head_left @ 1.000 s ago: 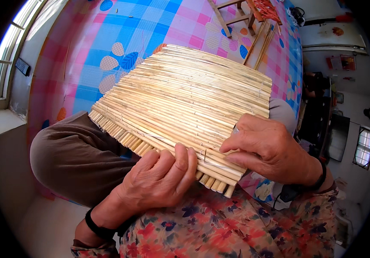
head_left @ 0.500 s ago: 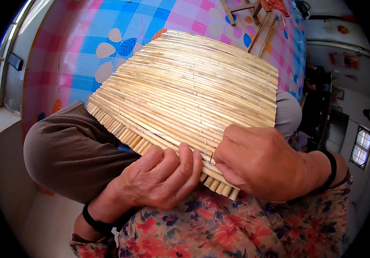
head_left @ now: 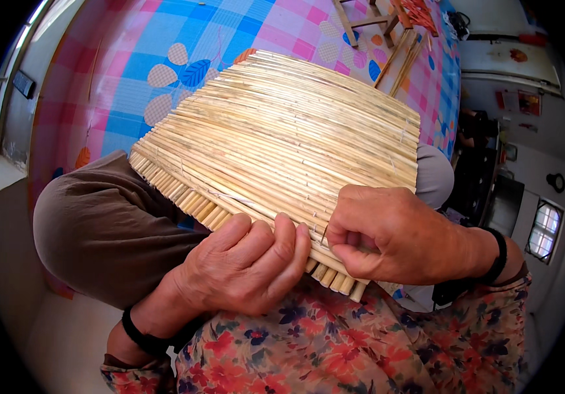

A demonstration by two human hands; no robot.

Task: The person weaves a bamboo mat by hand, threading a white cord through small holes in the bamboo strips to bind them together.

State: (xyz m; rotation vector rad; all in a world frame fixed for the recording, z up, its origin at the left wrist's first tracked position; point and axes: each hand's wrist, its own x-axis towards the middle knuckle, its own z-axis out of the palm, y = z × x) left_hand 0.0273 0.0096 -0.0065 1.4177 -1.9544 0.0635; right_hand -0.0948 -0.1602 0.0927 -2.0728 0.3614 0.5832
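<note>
- The stalk mat (head_left: 282, 138) lies across the person's lap, between knees in drab trousers (head_left: 98, 230).
- Left hand (head_left: 246, 266): fingers side by side, clamped over the mat's near edge — the thumb is hidden from me.
- Right hand (head_left: 394, 233): fingers curled at a thin dark pin (head_left: 324, 236) by that edge — whether they grip it, I can't tell.
- Beyond, loose stalks (head_left: 406, 65) lie near a wooden frame (head_left: 369, 23) on the checked sheet (head_left: 125, 98).

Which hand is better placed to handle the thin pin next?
Probably the right hand: it is close beside the thin pin. The left hand holds the stalk mat at its near edge, so it seems suited to steadying.
</note>
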